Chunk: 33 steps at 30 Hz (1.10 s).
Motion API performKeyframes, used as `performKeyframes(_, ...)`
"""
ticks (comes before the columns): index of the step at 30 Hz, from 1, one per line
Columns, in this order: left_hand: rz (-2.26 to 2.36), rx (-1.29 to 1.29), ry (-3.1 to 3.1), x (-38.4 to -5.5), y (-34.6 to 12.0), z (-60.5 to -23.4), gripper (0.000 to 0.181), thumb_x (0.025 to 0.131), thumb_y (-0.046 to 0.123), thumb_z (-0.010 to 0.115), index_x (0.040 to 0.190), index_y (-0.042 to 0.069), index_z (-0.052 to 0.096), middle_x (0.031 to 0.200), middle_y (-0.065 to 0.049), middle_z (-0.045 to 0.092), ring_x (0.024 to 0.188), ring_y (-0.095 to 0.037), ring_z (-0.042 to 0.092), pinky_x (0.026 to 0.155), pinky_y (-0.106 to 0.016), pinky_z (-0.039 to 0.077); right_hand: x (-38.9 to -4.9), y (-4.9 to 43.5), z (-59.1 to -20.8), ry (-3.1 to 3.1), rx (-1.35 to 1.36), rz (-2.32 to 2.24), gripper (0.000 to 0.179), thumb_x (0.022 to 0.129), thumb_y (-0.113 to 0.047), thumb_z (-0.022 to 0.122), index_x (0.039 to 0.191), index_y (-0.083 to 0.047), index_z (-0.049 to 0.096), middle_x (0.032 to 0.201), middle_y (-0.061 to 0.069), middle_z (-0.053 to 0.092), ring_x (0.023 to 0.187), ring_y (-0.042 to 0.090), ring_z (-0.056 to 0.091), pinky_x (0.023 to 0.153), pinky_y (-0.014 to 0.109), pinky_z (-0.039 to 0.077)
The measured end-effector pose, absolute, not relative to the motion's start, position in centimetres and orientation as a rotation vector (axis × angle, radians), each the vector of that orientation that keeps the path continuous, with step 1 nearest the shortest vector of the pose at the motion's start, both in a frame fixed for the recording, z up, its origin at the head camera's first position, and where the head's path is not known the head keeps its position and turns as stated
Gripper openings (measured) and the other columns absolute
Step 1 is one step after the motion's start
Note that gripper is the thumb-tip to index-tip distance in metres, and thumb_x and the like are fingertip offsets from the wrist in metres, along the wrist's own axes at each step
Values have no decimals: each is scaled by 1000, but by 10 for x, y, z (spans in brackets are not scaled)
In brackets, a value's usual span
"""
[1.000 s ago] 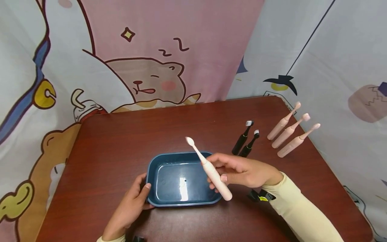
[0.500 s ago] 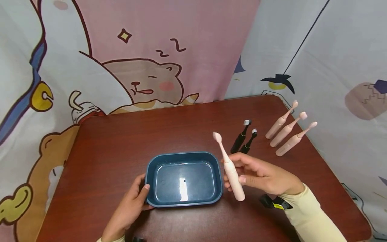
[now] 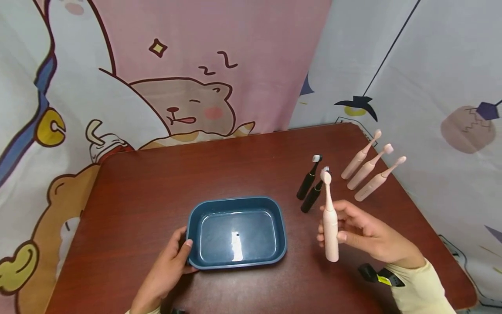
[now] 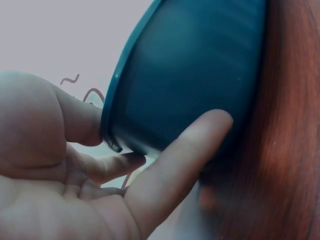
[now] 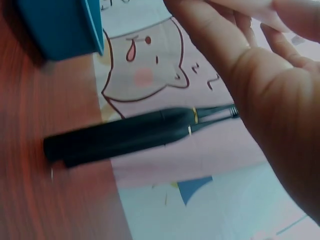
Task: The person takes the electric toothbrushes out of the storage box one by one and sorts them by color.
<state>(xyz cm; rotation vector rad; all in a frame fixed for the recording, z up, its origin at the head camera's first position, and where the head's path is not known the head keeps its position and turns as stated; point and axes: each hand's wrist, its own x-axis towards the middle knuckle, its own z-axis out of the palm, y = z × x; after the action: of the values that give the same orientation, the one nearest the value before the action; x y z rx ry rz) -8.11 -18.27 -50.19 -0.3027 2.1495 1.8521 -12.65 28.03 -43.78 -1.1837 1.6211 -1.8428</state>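
My right hand [image 3: 372,233] holds a pale pink electric toothbrush [image 3: 331,231] above the table, its brush head pointing up. That toothbrush is apart from the blue plastic basin [image 3: 280,257], to its right. On the basin's left end my left hand [image 3: 164,270] grips the rim; the left wrist view shows fingers [image 4: 185,155] against the outer wall. Inside, the basin holds nothing visible. Two black electric toothbrushes [image 3: 311,198] stand upright just behind my right hand, the nearer one's head partly covered by the pink head. Farther right, three pink electric toothbrushes [image 3: 362,174] stand in a row.
The reddish-brown wooden table [image 3: 164,183] carries everything. Cartoon-printed cloth [image 3: 266,65] hangs behind it and along both sides. A black band with a yellow-green patch [image 3: 382,277] is on my right wrist.
My right hand has carried the pink toothbrush rightward, from over the basin's right end to beside it, turning it more upright. My left hand has stayed on the basin.
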Motion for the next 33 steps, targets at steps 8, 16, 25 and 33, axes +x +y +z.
performKeyframes(8,1808,-318,2168,-80,-182,-502,40,108,19,41,147,14,35,143,-22,43,100,-33,66,68,-46,61,-113,307,-442,1723,-1085,-1918,59,89,31,32,144,16,18,128,28,51,116,42,61,98,39,54)
performKeyframes(16,1818,-315,2157,-81,-181,-501,40,107,20,42,146,15,36,144,-21,44,100,-33,66,69,-45,61,-106,326,-448,1837,-1062,-1970,53,88,32,34,137,21,18,126,29,52,116,41,61,96,35,55)
performKeyframes(25,1831,-303,2156,-80,-182,-500,38,108,18,42,146,15,37,142,-21,45,99,-33,66,68,-44,61,-104,339,-456,2061,-991,-2022,57,85,34,39,136,20,17,127,29,50,119,31,62,90,32,57)
performKeyframes(33,1790,-314,2168,-80,-182,-500,42,107,21,43,148,14,34,145,-20,43,101,-31,65,69,-43,61,-106,350,-465,2457,-805,-1931,55,86,29,47,134,17,23,123,27,53,115,20,65,87,23,56)
